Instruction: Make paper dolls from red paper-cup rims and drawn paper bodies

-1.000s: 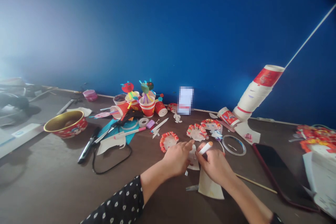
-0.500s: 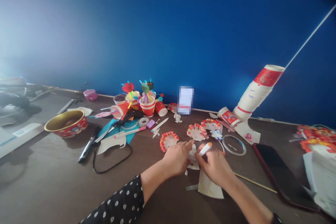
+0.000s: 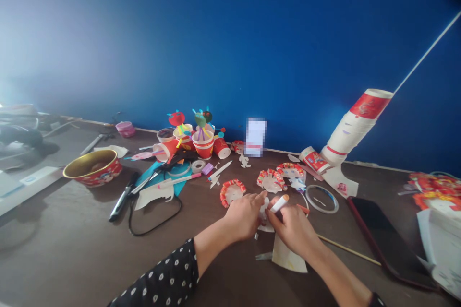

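Observation:
My right hand (image 3: 293, 225) is closed round a white marker pen (image 3: 280, 204) with an orange end, which leans up and to the right. Its tip is hidden behind the fingers, over a small white paper cutout (image 3: 265, 225) on the table. From the other side my left hand (image 3: 243, 216) holds that cutout down, with fingers stretched along its left edge. Below my right hand lies a larger curved piece of paper (image 3: 289, 255). Just beyond my hands are red-rimmed paper flower shapes (image 3: 232, 193), made from cut cups.
A phone (image 3: 391, 237) and a thin wooden stick (image 3: 349, 249) lie at the right. Farther back, a tape roll (image 3: 335, 206) and a leaning cup stack (image 3: 355, 127) stand near the blue wall. On the left are a golden bowl (image 3: 94, 177), a cutter knife (image 3: 122, 199) and decorated cups (image 3: 202, 146).
The marker pen has shifted very slightly in my right hand's grip. Both hands stay in almost the same place, and the whole view has moved a little.

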`<action>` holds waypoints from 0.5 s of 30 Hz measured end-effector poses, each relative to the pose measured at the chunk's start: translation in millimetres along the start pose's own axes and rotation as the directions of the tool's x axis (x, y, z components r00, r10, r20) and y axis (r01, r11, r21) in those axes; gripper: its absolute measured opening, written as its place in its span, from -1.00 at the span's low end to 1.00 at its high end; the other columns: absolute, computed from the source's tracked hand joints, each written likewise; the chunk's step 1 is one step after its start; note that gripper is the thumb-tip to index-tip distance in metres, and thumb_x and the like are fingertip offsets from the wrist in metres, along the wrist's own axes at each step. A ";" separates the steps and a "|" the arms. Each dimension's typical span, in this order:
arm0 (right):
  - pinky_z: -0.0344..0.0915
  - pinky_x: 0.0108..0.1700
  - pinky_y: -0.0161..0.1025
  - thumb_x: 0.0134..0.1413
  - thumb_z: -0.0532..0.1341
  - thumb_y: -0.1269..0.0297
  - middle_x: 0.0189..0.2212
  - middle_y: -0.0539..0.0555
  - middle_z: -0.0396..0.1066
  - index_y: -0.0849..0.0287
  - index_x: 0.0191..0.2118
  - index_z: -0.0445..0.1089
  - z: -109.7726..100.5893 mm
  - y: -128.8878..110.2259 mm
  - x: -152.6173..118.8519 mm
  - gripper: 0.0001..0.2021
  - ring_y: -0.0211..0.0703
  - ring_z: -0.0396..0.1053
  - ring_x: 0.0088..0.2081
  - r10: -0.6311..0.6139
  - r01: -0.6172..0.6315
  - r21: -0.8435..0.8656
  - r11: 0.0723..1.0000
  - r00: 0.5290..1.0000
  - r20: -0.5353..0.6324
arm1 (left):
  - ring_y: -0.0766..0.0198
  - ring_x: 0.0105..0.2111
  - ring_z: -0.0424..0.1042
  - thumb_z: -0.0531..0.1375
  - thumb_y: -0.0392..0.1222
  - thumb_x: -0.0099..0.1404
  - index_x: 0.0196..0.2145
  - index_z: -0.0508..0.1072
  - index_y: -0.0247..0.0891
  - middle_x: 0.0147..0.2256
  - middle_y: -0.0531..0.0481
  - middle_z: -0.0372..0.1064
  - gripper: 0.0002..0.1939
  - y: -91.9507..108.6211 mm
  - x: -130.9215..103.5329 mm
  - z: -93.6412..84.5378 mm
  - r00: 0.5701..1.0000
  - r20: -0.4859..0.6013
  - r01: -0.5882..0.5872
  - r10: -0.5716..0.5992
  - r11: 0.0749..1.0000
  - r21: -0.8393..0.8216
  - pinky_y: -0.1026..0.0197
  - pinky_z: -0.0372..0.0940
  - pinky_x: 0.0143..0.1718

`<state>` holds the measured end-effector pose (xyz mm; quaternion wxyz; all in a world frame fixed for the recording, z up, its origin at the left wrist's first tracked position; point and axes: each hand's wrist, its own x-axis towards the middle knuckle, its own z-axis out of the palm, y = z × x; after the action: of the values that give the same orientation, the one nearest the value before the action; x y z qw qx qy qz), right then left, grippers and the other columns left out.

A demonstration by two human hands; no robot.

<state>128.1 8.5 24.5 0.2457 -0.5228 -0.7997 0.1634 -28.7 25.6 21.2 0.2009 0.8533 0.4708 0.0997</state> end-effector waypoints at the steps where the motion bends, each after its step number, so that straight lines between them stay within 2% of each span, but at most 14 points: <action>1: 0.15 -0.43 -0.31 0.08 -0.05 0.24 -0.56 0.03 0.41 0.17 -0.42 0.31 0.1 0.5 0.1 -0.76 -0.17 0.39 -0.48 -0.004 0.004 -0.005 1.000 1.000 -0.007 | 0.15 -0.03 0.18 0.07 -0.28 0.03 0.12 -0.06 -0.27 -0.02 -0.11 0.19 -0.32 0.1 -0.2 -0.3 1.000 0.003 0.003 -0.003 1.000 0.002 0.16 0.15 -0.06; 10: 0.16 -0.39 -0.29 0.07 -0.02 0.22 -0.57 0.06 0.40 0.20 -0.41 0.33 3.7 9.8 1.4 -0.76 -0.13 0.39 -0.45 0.001 -0.012 -0.131 0.991 0.996 -0.086 | 0.15 -0.04 0.18 0.08 -0.26 0.03 0.13 -0.06 -0.28 -0.03 -0.09 0.21 -0.30 0.1 0.6 -0.5 1.000 0.006 0.009 -0.009 1.000 -0.010 0.16 0.15 -0.06; 15: 0.16 -0.38 -0.29 0.07 -0.03 0.22 -0.57 0.06 0.40 0.19 -0.42 0.32 1.8 9.0 -0.8 -0.75 -0.12 0.38 -0.44 0.003 -0.014 -0.119 0.993 0.996 -0.089 | 0.15 -0.03 0.17 0.08 -0.27 0.04 0.13 -0.07 -0.23 -0.01 -0.08 0.20 -0.30 1.2 0.6 -1.4 0.999 0.028 0.028 -0.028 0.999 -0.020 0.16 0.14 -0.06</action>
<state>134.2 11.4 18.1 0.2484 -0.5467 -0.7942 0.0933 -28.0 25.9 22.9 0.2178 0.8458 0.4787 0.0898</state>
